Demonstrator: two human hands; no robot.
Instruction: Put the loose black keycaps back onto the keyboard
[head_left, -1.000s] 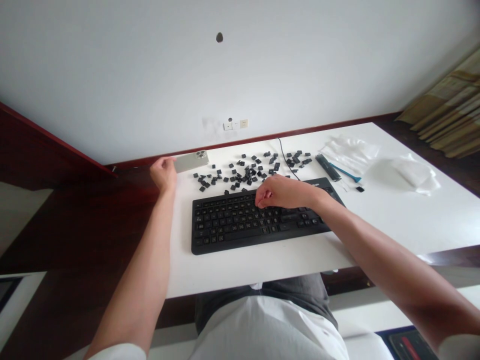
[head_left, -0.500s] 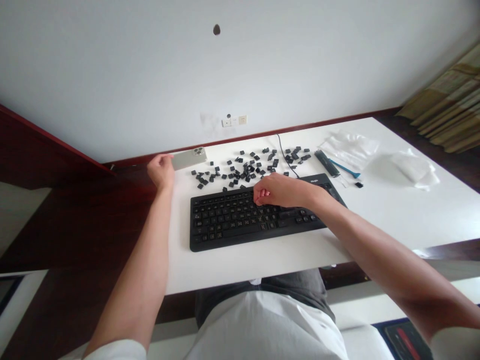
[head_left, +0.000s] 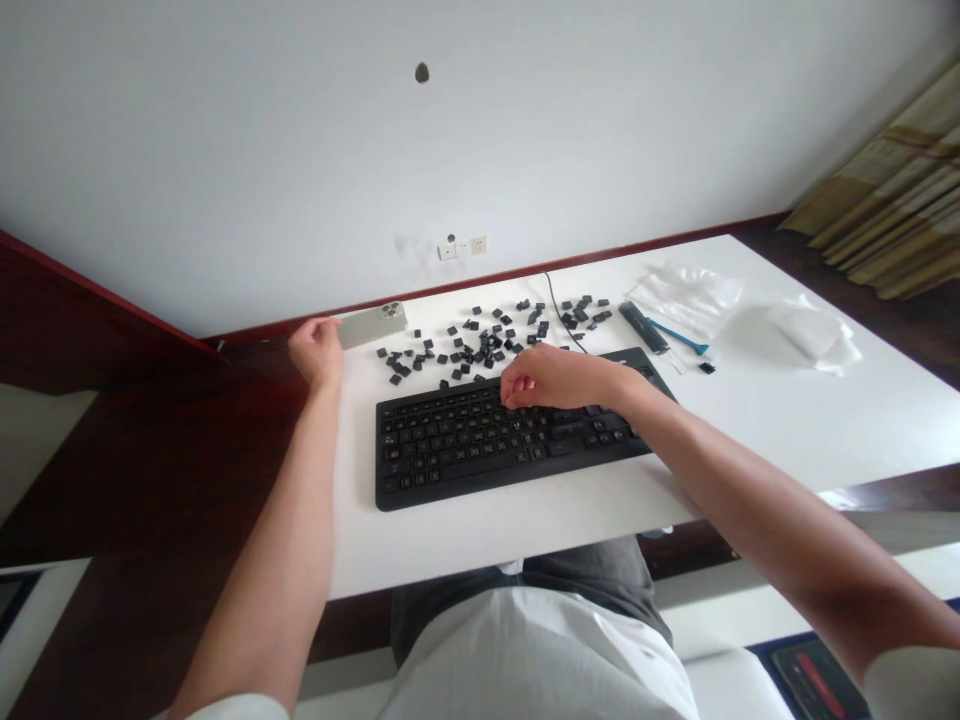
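A black keyboard (head_left: 450, 450) lies on the white table with key caps fitted across most of its visible face. My right hand (head_left: 551, 378) is over its upper middle, fingers curled down against the keys; whatever they pinch is hidden. Loose black key caps (head_left: 487, 345) are scattered behind the keyboard. At the table's left edge my left hand (head_left: 316, 350) is closed, its fingertips by the near end of a phone (head_left: 371, 325) lying with its camera side up. I cannot make out anything between those fingers.
To the right lie a dark narrow packet (head_left: 643, 328), a blue tool (head_left: 679, 337), a small black piece (head_left: 706, 368) and crumpled clear plastic bags (head_left: 814, 335). A cable (head_left: 559, 310) runs from the keyboard toward the wall (head_left: 600, 140). Sockets (head_left: 463, 247) sit low on it.
The whole view has shifted slightly. Both hands keep nearly the same places, the right one on the keyboard and the left one by the phone.
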